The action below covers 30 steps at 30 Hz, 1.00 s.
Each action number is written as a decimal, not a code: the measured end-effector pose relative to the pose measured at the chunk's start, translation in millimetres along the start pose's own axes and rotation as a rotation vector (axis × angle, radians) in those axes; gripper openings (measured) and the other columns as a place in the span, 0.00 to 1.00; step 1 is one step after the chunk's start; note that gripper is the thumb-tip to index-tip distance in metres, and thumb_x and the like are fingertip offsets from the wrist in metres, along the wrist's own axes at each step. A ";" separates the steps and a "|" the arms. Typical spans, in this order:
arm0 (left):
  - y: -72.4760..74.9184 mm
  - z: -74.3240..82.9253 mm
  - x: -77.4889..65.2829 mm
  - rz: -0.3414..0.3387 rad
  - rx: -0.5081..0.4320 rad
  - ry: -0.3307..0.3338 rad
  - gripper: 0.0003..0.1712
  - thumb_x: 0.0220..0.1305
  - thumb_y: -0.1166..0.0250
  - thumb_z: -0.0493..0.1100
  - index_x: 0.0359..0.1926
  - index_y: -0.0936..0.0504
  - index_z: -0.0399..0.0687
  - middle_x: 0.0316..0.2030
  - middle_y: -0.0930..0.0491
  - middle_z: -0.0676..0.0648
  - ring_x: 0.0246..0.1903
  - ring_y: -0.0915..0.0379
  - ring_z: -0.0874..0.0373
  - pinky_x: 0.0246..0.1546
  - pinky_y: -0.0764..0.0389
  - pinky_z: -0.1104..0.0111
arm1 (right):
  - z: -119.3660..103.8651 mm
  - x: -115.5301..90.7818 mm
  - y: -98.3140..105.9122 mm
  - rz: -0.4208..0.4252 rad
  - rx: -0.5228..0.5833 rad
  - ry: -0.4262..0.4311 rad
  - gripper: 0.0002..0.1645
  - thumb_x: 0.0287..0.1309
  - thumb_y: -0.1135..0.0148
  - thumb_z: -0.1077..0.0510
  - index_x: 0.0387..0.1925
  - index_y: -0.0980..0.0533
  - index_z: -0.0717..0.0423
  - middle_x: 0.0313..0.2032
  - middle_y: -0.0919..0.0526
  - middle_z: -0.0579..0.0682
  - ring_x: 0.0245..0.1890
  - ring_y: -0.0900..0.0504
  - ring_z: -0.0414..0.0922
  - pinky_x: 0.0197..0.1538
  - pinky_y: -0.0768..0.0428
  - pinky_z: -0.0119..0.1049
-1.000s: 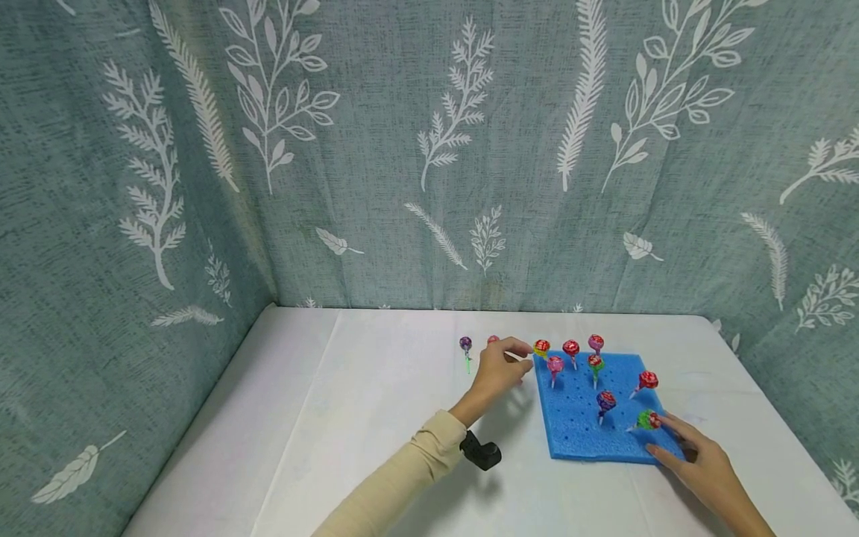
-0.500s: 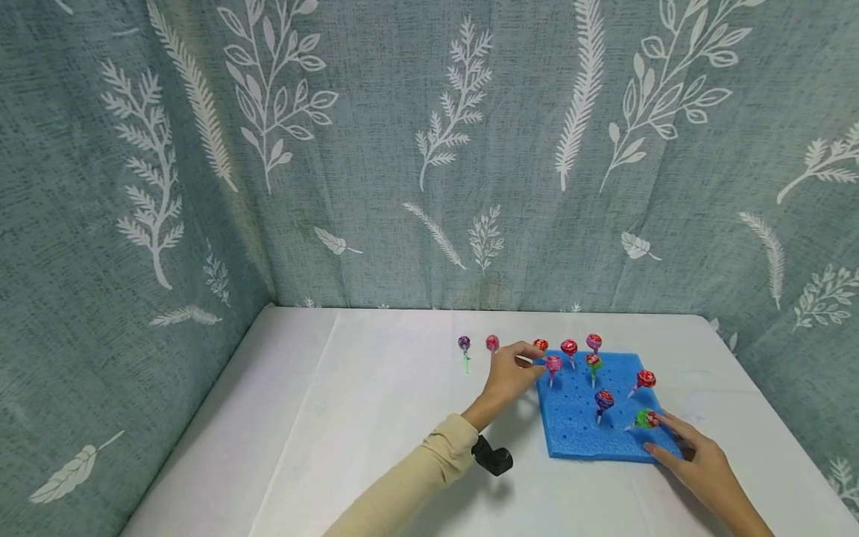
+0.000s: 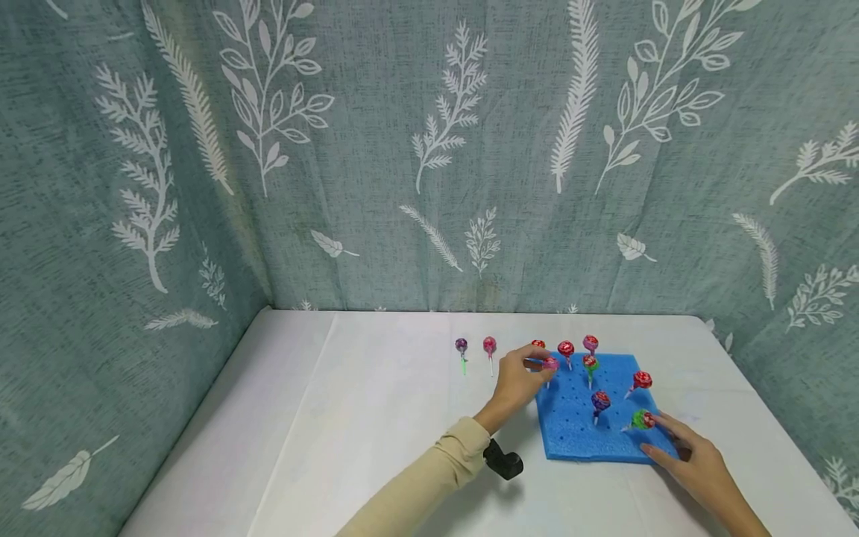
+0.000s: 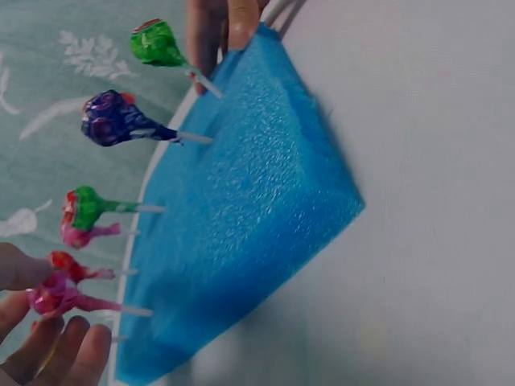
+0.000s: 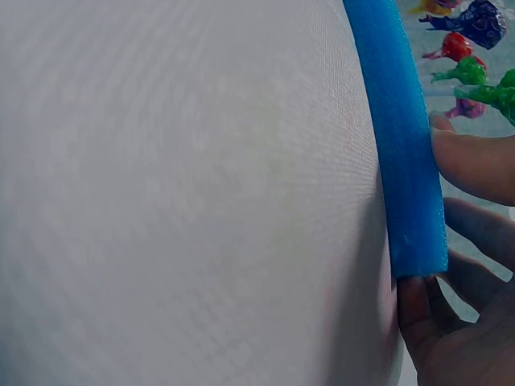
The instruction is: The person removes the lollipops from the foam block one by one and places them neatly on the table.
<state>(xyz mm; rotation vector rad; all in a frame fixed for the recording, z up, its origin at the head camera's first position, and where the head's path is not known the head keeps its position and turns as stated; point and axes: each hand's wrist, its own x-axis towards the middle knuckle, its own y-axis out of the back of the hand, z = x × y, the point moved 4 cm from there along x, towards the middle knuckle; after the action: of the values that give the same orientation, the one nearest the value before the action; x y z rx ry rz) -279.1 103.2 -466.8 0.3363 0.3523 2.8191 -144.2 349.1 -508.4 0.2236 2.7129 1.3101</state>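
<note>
My head camera has the person's beige sleeve (image 3: 429,481) nearest, coming in over the near edge of the white surface (image 3: 369,425), with a black device (image 3: 505,461) at that wrist. To the right, the right hand (image 3: 694,459) grips the near right corner of the flat blue foam block (image 3: 570,421), thumb and fingers parted just by the block's thickness, as my right wrist camera confirms.

Just beside those fingers, a green-and-red wrapped lollipop (image 3: 644,420) leans out of the block. Further in stands a dark purple wrapped lollipop (image 3: 600,401), and a red wrapped lollipop (image 3: 642,380) tilts near the right edge.

At the far left corner, the left hand (image 3: 520,382) pinches a pink wrapped lollipop (image 4: 55,294) by its head, the fingers parted only that wide; on my left wrist camera its white stick meets the foam. A green-and-red ball lollipop (image 3: 590,362), a bright red lollipop (image 3: 566,349) and a pinkish-purple lollipop (image 3: 590,343) stand towards the block's far edge.

Left of the block, near the surface's far edge, lie a purple lollipop with green stick (image 3: 461,346) and a pink lollipop with white stick (image 3: 490,345). Beyond hangs a grey-green leaf-print curtain (image 3: 376,149).
</note>
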 end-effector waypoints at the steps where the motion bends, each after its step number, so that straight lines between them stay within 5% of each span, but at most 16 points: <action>1: -2.0 -0.9 0.3 0.007 -0.008 0.005 0.12 0.56 0.31 0.36 0.43 0.16 0.45 0.38 0.19 0.52 0.38 0.22 0.58 0.31 0.22 0.76 | 0.2 0.2 -0.2 -0.001 0.001 -0.002 0.46 0.56 0.36 0.41 0.63 0.37 0.69 0.60 0.38 0.76 0.55 0.32 0.70 0.49 0.26 0.58; 12: -21.9 -3.8 2.5 0.128 -0.055 -0.036 0.12 0.52 0.29 0.34 0.40 0.17 0.38 0.35 0.21 0.50 0.35 0.24 0.59 0.35 0.24 0.76 | 2.7 1.1 -0.9 -0.010 0.006 -0.013 0.46 0.56 0.36 0.41 0.64 0.37 0.69 0.60 0.38 0.76 0.55 0.33 0.71 0.50 0.26 0.57; 30: -23.1 -2.4 2.1 0.158 -0.084 -0.067 0.13 0.49 0.28 0.32 0.39 0.17 0.39 0.34 0.23 0.50 0.35 0.25 0.57 0.33 0.24 0.76 | 1.3 1.2 -0.1 0.010 0.010 0.002 0.44 0.56 0.36 0.42 0.62 0.36 0.70 0.60 0.38 0.76 0.55 0.33 0.71 0.50 0.26 0.58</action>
<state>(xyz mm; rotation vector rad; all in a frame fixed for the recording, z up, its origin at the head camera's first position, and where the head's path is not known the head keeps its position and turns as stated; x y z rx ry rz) -276.0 124.9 -474.9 0.4578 0.2002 2.9568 -145.1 350.3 -509.3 0.2379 2.7241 1.3001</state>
